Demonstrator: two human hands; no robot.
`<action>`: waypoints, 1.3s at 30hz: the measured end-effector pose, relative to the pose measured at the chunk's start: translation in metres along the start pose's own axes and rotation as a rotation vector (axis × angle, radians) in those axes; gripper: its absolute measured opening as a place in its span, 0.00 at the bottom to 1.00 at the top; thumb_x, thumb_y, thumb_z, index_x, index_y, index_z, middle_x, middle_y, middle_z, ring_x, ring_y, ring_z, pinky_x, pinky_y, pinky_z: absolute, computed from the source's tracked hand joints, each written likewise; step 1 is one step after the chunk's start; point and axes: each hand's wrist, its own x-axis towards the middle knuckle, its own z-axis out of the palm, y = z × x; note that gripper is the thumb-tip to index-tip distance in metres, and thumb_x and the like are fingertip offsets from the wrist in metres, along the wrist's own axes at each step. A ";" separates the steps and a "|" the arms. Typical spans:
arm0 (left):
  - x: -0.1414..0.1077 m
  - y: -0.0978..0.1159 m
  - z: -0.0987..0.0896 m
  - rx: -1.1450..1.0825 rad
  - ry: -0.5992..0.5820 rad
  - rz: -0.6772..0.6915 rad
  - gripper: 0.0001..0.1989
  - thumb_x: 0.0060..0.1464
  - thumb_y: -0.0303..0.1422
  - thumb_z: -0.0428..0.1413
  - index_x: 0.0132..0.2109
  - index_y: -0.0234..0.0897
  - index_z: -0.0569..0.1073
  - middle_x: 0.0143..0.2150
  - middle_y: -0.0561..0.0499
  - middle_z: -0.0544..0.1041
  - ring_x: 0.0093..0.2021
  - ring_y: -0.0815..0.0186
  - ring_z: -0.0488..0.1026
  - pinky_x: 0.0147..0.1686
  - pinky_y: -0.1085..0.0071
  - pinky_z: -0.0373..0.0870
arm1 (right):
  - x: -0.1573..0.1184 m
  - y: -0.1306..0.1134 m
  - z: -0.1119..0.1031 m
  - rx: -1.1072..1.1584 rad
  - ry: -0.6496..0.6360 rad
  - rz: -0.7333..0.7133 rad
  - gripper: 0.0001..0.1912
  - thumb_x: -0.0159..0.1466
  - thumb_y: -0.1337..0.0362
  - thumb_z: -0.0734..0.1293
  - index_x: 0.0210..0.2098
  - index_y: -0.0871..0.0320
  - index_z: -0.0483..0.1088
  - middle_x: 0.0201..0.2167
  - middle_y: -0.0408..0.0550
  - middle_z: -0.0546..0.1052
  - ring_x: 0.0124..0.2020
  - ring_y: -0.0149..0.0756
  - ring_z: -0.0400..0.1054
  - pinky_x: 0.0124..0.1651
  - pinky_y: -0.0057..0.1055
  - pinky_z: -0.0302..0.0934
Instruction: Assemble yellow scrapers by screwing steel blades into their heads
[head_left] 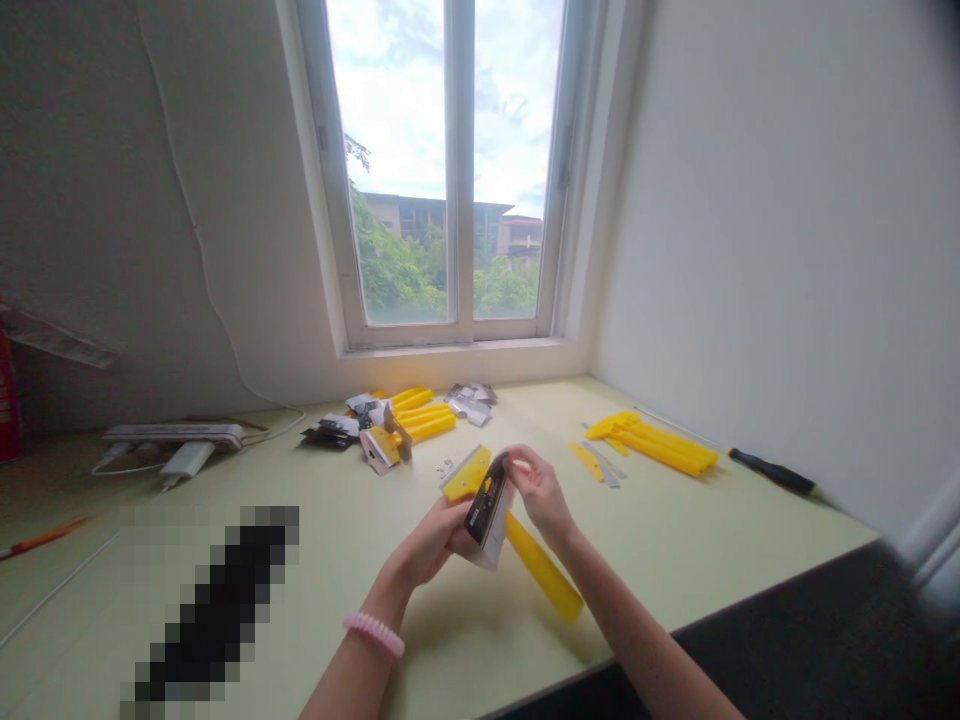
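Note:
A yellow scraper (pixel 545 575) is held over the table in my left hand (pixel 437 542), its wide head with a metal edge tilted up to the left and its handle slanting down to the right. Around its neck area is a folded black and white card (pixel 489 510), which hides part of the scraper. My left fingers are closed on the scraper and the lower part of the card. With my right hand (pixel 536 485) I pinch the card's upper right corner.
Yellow scrapers with cards (pixel 427 425) and silvery packets (pixel 472 402) lie near the window. To the right are yellow handles (pixel 667 443), loose blades (pixel 600 465) and a black-handled screwdriver (pixel 772 472). A power strip (pixel 176 435) sits at left, a pixelated dark shape in front.

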 end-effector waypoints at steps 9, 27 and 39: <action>-0.001 0.011 -0.003 -0.234 -0.021 -0.061 0.25 0.54 0.43 0.44 0.57 0.41 0.62 0.48 0.49 0.72 0.49 0.58 0.67 0.47 0.62 0.63 | 0.008 -0.004 -0.017 0.019 -0.106 0.150 0.12 0.54 0.56 0.64 0.30 0.59 0.69 0.31 0.46 0.72 0.35 0.36 0.67 0.40 0.36 0.62; -0.001 0.008 -0.004 -0.008 -0.082 -0.093 0.25 0.50 0.38 0.52 0.55 0.42 0.60 0.43 0.44 0.71 0.36 0.56 0.74 0.35 0.60 0.68 | 0.020 -0.017 0.011 -0.614 -0.215 -0.109 0.07 0.58 0.69 0.56 0.31 0.58 0.65 0.32 0.47 0.69 0.35 0.34 0.64 0.41 0.33 0.58; 0.002 0.001 -0.010 -0.003 -0.044 -0.047 0.25 0.52 0.36 0.50 0.57 0.39 0.55 0.41 0.40 0.72 0.32 0.53 0.75 0.30 0.59 0.70 | 0.008 -0.014 0.022 -0.658 -0.171 -0.216 0.09 0.59 0.68 0.56 0.38 0.59 0.65 0.33 0.49 0.72 0.35 0.36 0.66 0.39 0.32 0.60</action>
